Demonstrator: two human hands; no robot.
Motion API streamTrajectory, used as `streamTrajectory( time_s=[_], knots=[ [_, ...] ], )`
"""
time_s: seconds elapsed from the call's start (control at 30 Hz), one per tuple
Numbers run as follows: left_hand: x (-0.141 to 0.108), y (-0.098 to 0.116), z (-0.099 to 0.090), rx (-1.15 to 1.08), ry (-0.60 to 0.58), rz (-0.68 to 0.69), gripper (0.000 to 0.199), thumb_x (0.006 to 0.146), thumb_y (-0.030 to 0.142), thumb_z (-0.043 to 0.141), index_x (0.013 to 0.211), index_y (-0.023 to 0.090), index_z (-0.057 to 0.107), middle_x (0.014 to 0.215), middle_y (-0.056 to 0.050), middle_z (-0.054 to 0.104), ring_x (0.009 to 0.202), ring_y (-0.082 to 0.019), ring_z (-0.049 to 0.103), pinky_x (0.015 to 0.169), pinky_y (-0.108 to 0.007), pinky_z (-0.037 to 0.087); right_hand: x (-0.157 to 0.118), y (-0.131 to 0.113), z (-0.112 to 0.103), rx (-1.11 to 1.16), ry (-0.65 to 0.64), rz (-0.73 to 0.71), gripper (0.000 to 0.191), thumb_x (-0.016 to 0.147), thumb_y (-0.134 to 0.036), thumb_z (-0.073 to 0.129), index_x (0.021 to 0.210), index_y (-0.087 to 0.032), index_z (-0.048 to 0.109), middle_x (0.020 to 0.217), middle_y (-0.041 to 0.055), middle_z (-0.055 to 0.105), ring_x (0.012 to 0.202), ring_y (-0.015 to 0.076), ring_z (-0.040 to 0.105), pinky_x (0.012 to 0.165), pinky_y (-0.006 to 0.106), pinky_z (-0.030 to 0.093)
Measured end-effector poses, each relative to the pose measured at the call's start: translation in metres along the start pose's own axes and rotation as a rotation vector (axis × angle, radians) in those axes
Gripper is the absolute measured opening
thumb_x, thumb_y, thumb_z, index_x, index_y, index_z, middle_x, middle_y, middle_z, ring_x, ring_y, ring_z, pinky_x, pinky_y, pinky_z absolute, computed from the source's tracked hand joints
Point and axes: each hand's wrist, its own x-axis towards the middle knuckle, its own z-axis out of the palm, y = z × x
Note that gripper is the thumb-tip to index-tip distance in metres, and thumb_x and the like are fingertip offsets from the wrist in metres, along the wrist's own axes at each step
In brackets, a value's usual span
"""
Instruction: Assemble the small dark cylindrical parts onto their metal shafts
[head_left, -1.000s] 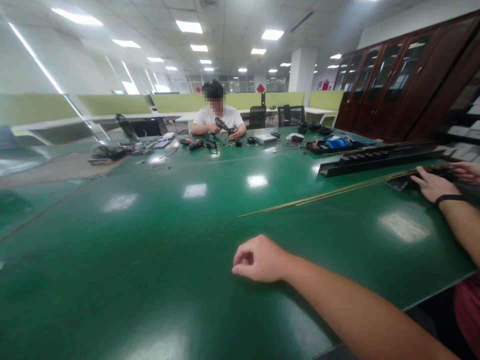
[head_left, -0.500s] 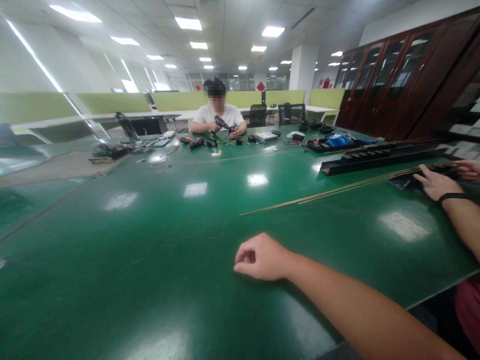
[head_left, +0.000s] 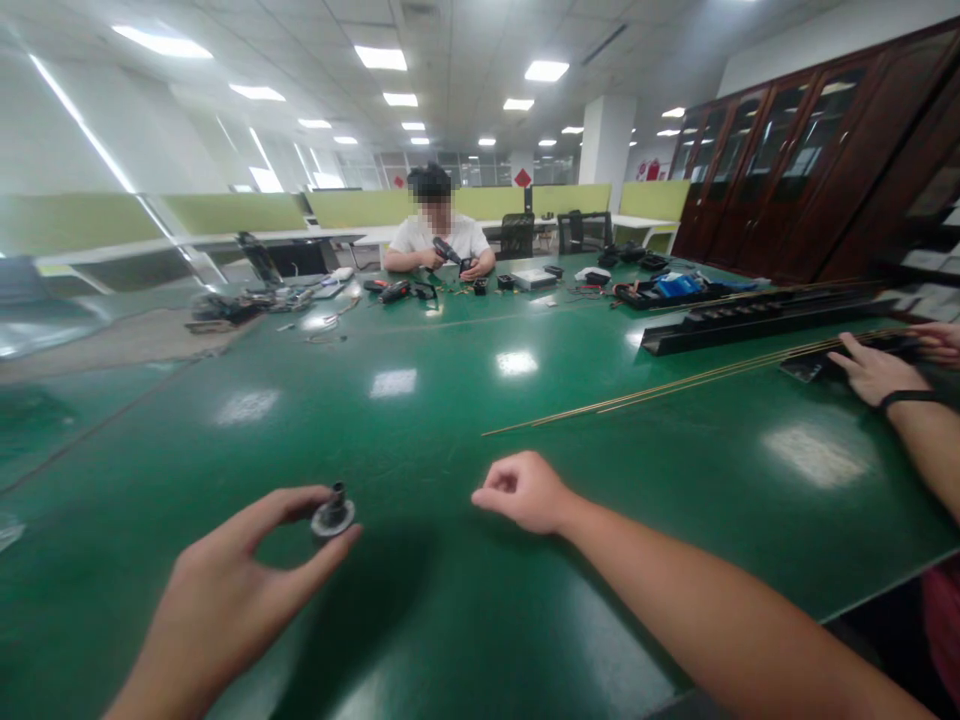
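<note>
A dark power drill (head_left: 445,250) is held by a seated person (head_left: 427,238) in white at the far side of the green surface (head_left: 375,440). Toward the right, a long black channel (head_left: 750,325) is laid near thin brass-coloured rods (head_left: 637,393) and a blue item (head_left: 677,285). Beyond, mesh-backed chairs (head_left: 516,235), light-green partitions (head_left: 360,207) and dark wooden cabinets (head_left: 772,150) are seen.

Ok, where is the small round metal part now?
In the head view, the metal part is left of centre, between thumb and forefinger of the left hand.
</note>
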Motion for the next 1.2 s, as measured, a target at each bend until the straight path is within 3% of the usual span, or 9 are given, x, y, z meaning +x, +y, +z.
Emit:
streamTrajectory(
  time_s=[0.17,0.3,0.47,0.57,0.7,0.93,1.2],
  knots=[
    [0.040,0.040,0.027,-0.138,-0.133,0.121,0.028,0.080,0.045,0.067,0.096,0.023,0.067,0.090,-0.001,0.070,0.081,-0.018,0.066,0.073,-0.027,0.052,-0.001,-0.003,0.008,-0.187,0.004,-0.047,0.033,0.078,-0.046,0.069,0.065,-0.016,0.068,0.059,-0.0011,0.061,0.052,0.0090,0.048,0.050,0.022,0.031],
    [0.056,0.054,0.047,-0.211,-0.194,0.110,0.023,0.081,0.037,0.065,0.096,0.021,0.068,0.090,-0.002,0.069,0.080,-0.018,0.065,0.075,-0.028,0.052,-0.002,-0.003,0.003,-0.193,-0.029,-0.097,0.033,0.078,-0.046,0.070,0.065,-0.016,0.067,0.059,-0.0018,0.061,0.053,0.0089,0.050,0.051,0.021,0.032],
    [0.043,0.048,0.074,-0.277,-0.209,0.082,0.023,0.083,0.035,0.065,0.100,0.020,0.066,0.093,-0.004,0.070,0.084,-0.018,0.066,0.078,-0.029,0.052,0.006,0.011,-0.018,-0.200,0.021,-0.091,0.036,0.075,-0.047,0.074,0.063,-0.015,0.063,0.059,-0.0014,0.060,0.054,0.0092,0.050,0.052,0.021,0.033],
    [0.030,0.043,0.085,-0.305,-0.231,0.076,0.024,0.082,0.035,0.068,0.101,0.020,0.066,0.095,-0.003,0.070,0.085,-0.018,0.066,0.080,-0.029,0.053,0.008,0.016,-0.025,-0.085,0.001,-0.043,0.033,0.074,-0.045,0.076,0.084,-0.015,0.067,0.064,-0.0018,0.063,0.055,0.0097,0.053,0.052,0.020,0.037],
    [0.024,0.043,0.092,-0.352,-0.239,0.105,0.027,0.080,0.035,0.072,0.103,0.023,0.067,0.098,-0.002,0.070,0.088,-0.018,0.066,0.082,-0.029,0.052,0.000,0.009,-0.022,-0.072,-0.049,-0.093,0.042,0.071,-0.041,0.079,0.104,-0.018,0.065,0.070,-0.0030,0.064,0.055,0.0102,0.056,0.053,0.021,0.039],
    [0.024,0.052,0.093,-0.455,-0.303,0.220,0.023,0.086,0.030,0.068,0.109,0.026,0.067,0.103,-0.001,0.070,0.092,-0.016,0.065,0.084,-0.026,0.050,-0.017,-0.011,-0.018,-0.277,0.062,-0.228,0.031,0.074,-0.028,0.074,0.103,-0.023,0.066,0.088,-0.0001,0.069,0.069,0.0141,0.060,0.065,0.025,0.044],
    [0.022,0.056,0.094,-0.467,-0.361,0.284,0.028,0.087,0.031,0.069,0.115,0.030,0.065,0.106,0.002,0.069,0.094,-0.014,0.064,0.085,-0.026,0.050,-0.027,-0.017,-0.022,-0.462,0.020,-0.298,0.024,0.080,-0.028,0.068,0.103,-0.022,0.067,0.092,0.0033,0.071,0.081,0.0192,0.063,0.075,0.030,0.044]
  ],
)
